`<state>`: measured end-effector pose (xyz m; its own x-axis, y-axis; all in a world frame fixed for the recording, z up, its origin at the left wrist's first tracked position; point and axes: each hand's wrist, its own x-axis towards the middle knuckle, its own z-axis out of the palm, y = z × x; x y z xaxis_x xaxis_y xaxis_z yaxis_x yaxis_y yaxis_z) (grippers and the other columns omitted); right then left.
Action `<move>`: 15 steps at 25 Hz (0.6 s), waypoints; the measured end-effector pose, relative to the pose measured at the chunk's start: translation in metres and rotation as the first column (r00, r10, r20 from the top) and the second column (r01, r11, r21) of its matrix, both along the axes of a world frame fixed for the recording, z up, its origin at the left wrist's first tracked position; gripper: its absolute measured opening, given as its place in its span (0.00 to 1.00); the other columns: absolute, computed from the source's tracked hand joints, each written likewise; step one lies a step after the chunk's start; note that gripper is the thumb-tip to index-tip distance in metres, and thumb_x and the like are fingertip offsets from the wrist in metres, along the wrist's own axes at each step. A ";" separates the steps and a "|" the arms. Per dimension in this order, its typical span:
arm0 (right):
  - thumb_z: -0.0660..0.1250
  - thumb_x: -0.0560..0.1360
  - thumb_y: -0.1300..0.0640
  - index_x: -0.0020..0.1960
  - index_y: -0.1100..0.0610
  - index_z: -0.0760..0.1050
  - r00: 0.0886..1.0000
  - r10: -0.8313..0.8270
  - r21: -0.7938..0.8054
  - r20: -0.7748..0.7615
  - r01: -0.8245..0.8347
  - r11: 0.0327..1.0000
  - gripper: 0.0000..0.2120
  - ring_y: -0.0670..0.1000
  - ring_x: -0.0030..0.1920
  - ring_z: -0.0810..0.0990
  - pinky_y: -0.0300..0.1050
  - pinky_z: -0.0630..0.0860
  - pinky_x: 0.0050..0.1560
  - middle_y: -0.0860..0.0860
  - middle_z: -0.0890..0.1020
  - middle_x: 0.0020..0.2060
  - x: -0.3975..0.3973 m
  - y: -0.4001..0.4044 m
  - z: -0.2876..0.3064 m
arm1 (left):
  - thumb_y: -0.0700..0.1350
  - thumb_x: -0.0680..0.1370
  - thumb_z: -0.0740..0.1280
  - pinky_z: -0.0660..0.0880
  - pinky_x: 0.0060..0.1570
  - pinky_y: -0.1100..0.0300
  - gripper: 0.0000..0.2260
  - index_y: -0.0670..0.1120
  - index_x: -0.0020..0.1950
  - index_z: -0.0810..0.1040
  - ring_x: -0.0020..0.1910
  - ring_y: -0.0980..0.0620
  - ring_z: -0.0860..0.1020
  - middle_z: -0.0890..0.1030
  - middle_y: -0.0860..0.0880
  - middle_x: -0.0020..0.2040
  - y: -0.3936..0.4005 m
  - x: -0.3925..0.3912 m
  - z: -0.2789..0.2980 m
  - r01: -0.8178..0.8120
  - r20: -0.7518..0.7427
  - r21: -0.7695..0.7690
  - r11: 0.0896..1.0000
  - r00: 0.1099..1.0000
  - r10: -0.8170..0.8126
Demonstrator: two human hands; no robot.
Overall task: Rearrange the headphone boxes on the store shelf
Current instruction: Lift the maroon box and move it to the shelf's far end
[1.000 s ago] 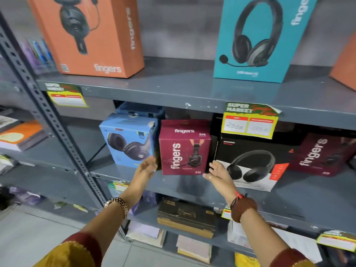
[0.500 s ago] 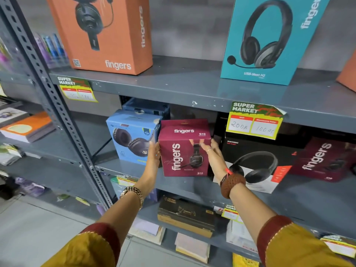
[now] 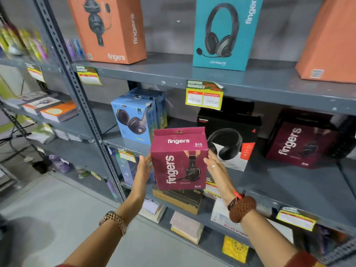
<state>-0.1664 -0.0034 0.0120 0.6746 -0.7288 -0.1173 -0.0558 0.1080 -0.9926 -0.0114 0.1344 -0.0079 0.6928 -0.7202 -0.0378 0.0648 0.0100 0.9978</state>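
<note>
Both forearms reach forward. The left hand point(image 3: 143, 168) and right hand point(image 3: 214, 166) press flat against opposite sides of the maroon box point(image 3: 179, 160), holding it upright, off the middle shelf point(image 3: 289, 182). A gap lies between the blue box point(image 3: 133, 120) and black box point(image 3: 229, 139). Glossy cardboard; grey painted metal.

The maroon headphone box point(image 3: 179, 160) carries white lettering and a dark headset print, like the second maroon box point(image 3: 302, 143). On the grey shelf point(image 3: 269, 83) stand an orange box point(image 3: 109, 27) and a teal box point(image 3: 225, 31); below sit a light-blue box point(image 3: 133, 118) and a black-white-red box point(image 3: 229, 135). The price tag point(image 3: 204, 95) is yellow, red and green.
</note>
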 end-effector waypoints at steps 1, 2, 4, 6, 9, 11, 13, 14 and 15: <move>0.55 0.80 0.58 0.74 0.47 0.58 1.000 -0.016 0.005 0.004 0.016 1.000 0.23 0.37 0.56 0.72 0.21 0.73 0.39 0.39 0.71 0.64 -0.026 -0.001 -0.002 | 0.72 0.70 0.47 0.58 0.72 0.54 0.33 0.57 0.69 0.66 0.70 0.55 0.67 0.69 0.57 0.69 -0.002 -0.026 0.000 0.002 0.013 0.003 1.000 1.000 -0.002; 0.54 0.80 0.58 0.73 0.45 0.58 0.999 -0.038 0.008 0.010 0.038 0.999 0.23 0.35 0.53 0.74 0.21 0.73 0.39 0.38 0.72 0.62 -0.048 -0.003 -0.003 | 0.66 0.75 0.45 0.61 0.71 0.58 0.28 0.57 0.69 0.66 0.67 0.59 0.69 0.71 0.60 0.67 -0.005 -0.046 -0.001 0.011 0.027 0.001 1.000 1.000 -0.011; 0.54 0.80 0.59 0.74 0.47 0.59 0.993 -0.119 -0.001 0.012 0.119 0.993 0.23 0.38 0.57 0.73 0.26 0.72 0.50 0.39 0.70 0.64 -0.092 -0.015 -0.008 | 0.59 0.79 0.43 0.65 0.60 0.71 0.21 0.59 0.67 0.66 0.59 0.70 0.71 0.73 0.66 0.59 -0.017 -0.090 0.001 0.083 0.017 -0.001 0.997 0.996 -0.083; 0.54 0.80 0.57 0.74 0.48 0.60 0.977 -0.213 -0.018 -0.005 0.213 0.977 0.23 0.44 0.68 0.68 0.38 0.67 0.66 0.43 0.67 0.71 -0.136 -0.034 -0.014 | 0.58 0.79 0.43 0.65 0.52 0.76 0.21 0.60 0.65 0.68 0.56 0.73 0.72 0.74 0.67 0.58 -0.042 -0.126 0.002 0.170 0.026 0.018 0.985 0.985 -0.170; 0.55 0.80 0.55 0.75 0.51 0.59 0.932 -0.363 -0.024 -0.003 0.363 0.932 0.24 0.49 0.74 0.63 0.48 0.58 0.75 0.48 0.64 0.74 -0.200 -0.073 -0.019 | 0.57 0.80 0.44 0.69 0.47 0.79 0.19 0.60 0.62 0.71 0.52 0.75 0.75 0.75 0.65 0.57 -0.097 -0.175 0.008 0.296 0.015 0.021 0.955 0.955 -0.296; 0.56 0.79 0.55 0.75 0.51 0.58 0.897 -0.442 -0.013 -0.012 0.442 0.897 0.25 0.49 0.74 0.62 0.51 0.56 0.76 0.48 0.62 0.75 -0.231 -0.100 -0.022 | 0.56 0.81 0.45 0.69 0.43 0.79 0.16 0.62 0.58 0.70 0.47 0.76 0.74 0.74 0.67 0.54 -0.132 -0.203 0.012 0.365 0.008 0.001 0.931 0.931 -0.365; 0.55 0.79 0.56 0.75 0.51 0.57 0.874 -0.485 0.012 -0.015 0.485 0.874 0.25 0.50 0.75 0.61 0.50 0.55 0.76 0.49 0.61 0.75 -0.252 -0.127 -0.022 | 0.57 0.81 0.46 0.67 0.53 0.72 0.14 0.65 0.52 0.71 0.51 0.72 0.72 0.73 0.68 0.51 -0.167 -0.222 0.012 0.413 -0.002 0.021 0.911 0.911 -0.413; 0.54 0.80 0.57 0.76 0.52 0.56 0.864 -0.503 0.037 -0.016 0.503 0.863 0.24 0.50 0.75 0.60 0.49 0.54 0.75 0.49 0.61 0.75 -0.258 -0.139 -0.020 | 0.58 0.80 0.46 0.65 0.61 0.66 0.14 0.65 0.51 0.71 0.55 0.68 0.73 0.73 0.68 0.51 -0.184 -0.223 0.007 0.423 -0.011 0.035 0.905 0.906 -0.423; 0.52 0.80 0.58 0.76 0.52 0.56 0.856 -0.517 0.048 -0.020 0.517 0.854 0.24 0.51 0.75 0.60 0.48 0.54 0.74 0.50 0.60 0.75 -0.264 -0.151 -0.019 | 0.61 0.79 0.47 0.63 0.67 0.59 0.14 0.65 0.53 0.72 0.60 0.63 0.72 0.74 0.67 0.54 -0.201 -0.227 0.003 0.438 -0.023 0.031 0.899 0.899 -0.437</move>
<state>-0.4308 -0.1546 -0.0065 0.2010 -0.9655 -0.1658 0.0153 0.1723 -0.9849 -0.2384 -0.0661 -0.0046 0.3075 -0.9485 -0.0765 0.0698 -0.0577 0.9959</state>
